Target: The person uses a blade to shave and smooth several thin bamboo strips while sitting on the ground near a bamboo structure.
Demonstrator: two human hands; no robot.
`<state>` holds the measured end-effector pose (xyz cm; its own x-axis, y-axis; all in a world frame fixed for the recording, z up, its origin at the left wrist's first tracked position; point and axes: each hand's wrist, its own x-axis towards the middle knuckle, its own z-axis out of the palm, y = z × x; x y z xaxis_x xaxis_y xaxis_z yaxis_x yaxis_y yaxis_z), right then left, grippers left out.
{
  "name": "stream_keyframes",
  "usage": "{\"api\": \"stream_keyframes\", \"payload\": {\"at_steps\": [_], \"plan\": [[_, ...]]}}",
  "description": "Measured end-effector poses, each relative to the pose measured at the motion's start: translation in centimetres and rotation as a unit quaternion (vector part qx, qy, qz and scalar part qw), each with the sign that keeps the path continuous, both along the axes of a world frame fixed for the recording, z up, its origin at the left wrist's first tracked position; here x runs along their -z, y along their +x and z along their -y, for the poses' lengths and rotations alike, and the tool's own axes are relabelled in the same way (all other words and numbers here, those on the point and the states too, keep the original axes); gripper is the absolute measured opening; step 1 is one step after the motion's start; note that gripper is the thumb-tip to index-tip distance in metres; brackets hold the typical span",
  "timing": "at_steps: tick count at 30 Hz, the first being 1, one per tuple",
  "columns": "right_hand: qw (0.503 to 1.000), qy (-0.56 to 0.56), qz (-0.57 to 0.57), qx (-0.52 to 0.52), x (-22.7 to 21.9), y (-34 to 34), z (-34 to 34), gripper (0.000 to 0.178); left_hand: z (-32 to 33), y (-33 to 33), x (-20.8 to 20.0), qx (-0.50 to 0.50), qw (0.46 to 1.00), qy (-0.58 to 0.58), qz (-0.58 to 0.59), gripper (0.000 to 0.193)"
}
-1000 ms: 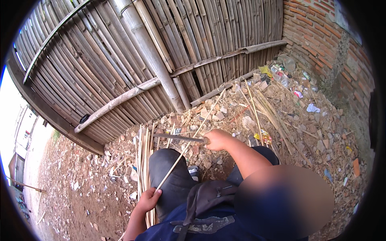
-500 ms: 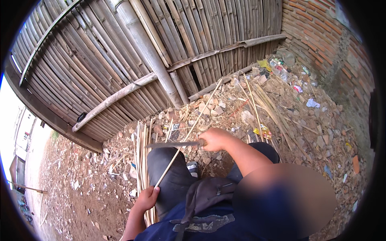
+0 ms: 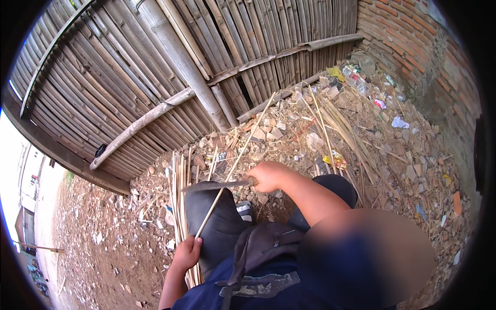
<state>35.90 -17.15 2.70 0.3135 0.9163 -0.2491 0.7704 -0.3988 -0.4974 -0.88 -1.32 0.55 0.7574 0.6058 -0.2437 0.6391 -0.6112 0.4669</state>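
My left hand (image 3: 187, 254) is closed around the near end of a long thin bamboo strip (image 3: 245, 148), beside my left thigh. The strip slants up and away to the right, over my left knee. In my right hand (image 3: 268, 176) is the handle of a long-bladed knife (image 3: 217, 185). Its blade points left across the strip, above my knee; whether the edge touches the strip I cannot tell. A bundle of split bamboo strips (image 3: 179, 201) lies along the outer side of my left leg, partly hidden by my left hand.
A bamboo fence (image 3: 134, 77) with a thick post (image 3: 181, 62) stands ahead, meeting a brick wall (image 3: 403, 39) at right. More bamboo strips (image 3: 346, 134) lie on the stony, littered ground ahead right. Plastic litter (image 3: 354, 80) gathers in the corner.
My right hand and the knife have shifted slightly left, the blade tip dipping a little. My left hand keeps its hold on the strip. The whole view has moved slightly.
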Motion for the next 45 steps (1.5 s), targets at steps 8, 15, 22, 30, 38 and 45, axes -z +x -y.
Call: {"api": "stream_keyframes", "payload": {"at_steps": [8, 15, 22, 30, 38, 45], "plan": [[0.997, 0.026, 0.004, 0.078, 2.4, 3.9, 0.2, 0.033, 0.7, 0.5, -0.7, -0.022, 0.998, 0.063, 0.021, 0.037], [0.999, -0.015, 0.029, -0.002, 0.6, 1.7, 1.1, 0.031, 0.8, 0.4, -0.4, -0.006, 0.978, 0.204, 0.04, 0.031], [0.998, 0.022, 0.031, 0.056, 0.5, 3.5, 2.2, 0.036, 1.3, 0.4, -1.2, 0.011, 0.997, 0.073, 0.035, 0.03], [1.0, -0.019, 0.022, -0.002, -0.8, 2.0, 1.7, 0.043, 0.6, 0.0, 0.6, -0.004, 0.996, 0.062, 0.058, 0.036], [0.998, 0.028, 0.02, 0.043, 1.2, 2.2, 0.5, 0.039, 0.2, 0.3, 0.8, -0.006, 0.995, 0.035, 0.09, 0.036], [0.997, -0.036, -0.069, -0.029, 0.7, 2.0, -0.3, 0.036, -0.1, 0.3, 0.7, -0.002, 0.997, 0.046, 0.056, 0.037]]}}
